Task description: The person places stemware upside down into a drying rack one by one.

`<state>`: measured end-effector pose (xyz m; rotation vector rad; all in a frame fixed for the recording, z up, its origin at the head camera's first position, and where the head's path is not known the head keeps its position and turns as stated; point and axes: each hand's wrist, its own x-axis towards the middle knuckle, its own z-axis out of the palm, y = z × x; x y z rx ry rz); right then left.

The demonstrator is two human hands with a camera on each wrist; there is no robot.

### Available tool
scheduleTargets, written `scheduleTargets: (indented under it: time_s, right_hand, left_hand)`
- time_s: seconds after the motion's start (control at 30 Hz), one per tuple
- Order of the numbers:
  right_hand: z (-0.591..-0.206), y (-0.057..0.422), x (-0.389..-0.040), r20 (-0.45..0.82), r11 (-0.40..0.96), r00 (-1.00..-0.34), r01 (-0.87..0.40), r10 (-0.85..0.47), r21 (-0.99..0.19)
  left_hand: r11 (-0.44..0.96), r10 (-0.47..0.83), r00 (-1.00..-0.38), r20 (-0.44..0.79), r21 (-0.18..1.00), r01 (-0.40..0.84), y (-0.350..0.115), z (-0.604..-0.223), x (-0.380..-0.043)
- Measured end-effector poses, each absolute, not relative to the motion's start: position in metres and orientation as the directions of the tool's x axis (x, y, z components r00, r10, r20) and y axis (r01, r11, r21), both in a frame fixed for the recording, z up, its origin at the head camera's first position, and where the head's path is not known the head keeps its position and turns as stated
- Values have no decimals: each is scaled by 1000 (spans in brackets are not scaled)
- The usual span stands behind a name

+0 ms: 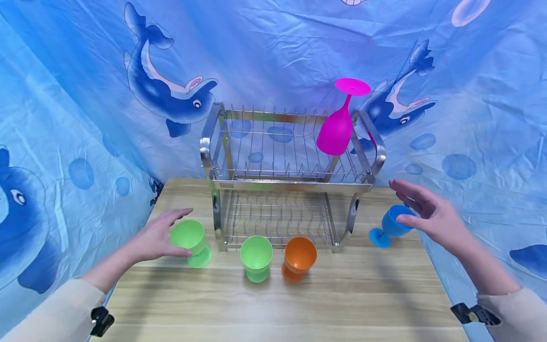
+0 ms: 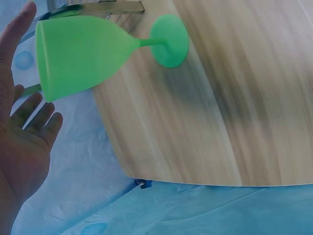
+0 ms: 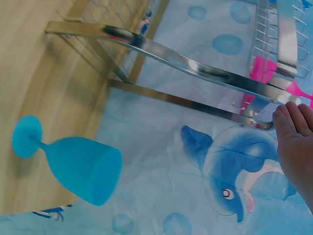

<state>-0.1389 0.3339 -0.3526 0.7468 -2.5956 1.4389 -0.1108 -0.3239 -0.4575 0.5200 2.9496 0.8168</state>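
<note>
Beside a green goblet (image 1: 190, 236) at the table's left, my left hand (image 1: 157, 238) has its fingers spread and thumb apart. In the left wrist view, that hand (image 2: 24, 132) is near the rim of the green goblet (image 2: 83, 56), with no visible grip. At the right, a blue goblet (image 1: 392, 223) stands on its foot, partly hidden behind my right hand (image 1: 438, 216), whose fingers are extended and thumb apart. The right wrist view shows the blue goblet (image 3: 80, 166) well away from the right hand (image 3: 298, 142). Neither hand holds anything.
A two-tier metal dish rack (image 1: 290, 186) stands at the back middle. An upside-down magenta goblet (image 1: 336, 133) sits on its upper tier, at the right. In front stand another green goblet (image 1: 256, 254) and an orange goblet (image 1: 301, 254) on the wooden table (image 1: 273, 313).
</note>
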Motion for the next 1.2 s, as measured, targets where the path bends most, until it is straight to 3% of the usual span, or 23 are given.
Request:
scheduleTargets:
  time_s: [0.4,0.63,0.93,1.2]
  right_hand:
    - [-396,338,-129,238,340,-890,-378,-388,-861]
    - [-409,338,-126,259,193,-866,-368,-428,-910]
    - [-429,332,-125,149,254,-897,-273,-416,-928]
    - [-440,315,-123,149,153,-853,-257,-500,-954]
  left_hand:
    - [800,293,-952,92,521,297,-327,-477,-103]
    - [790,216,-973,75,573,220,-323,-484,-100]
    - [777,155,-987,53,610,155,-319,-487,-100]
    - [727,130,-990,54,674,133,-322,-483,-95]
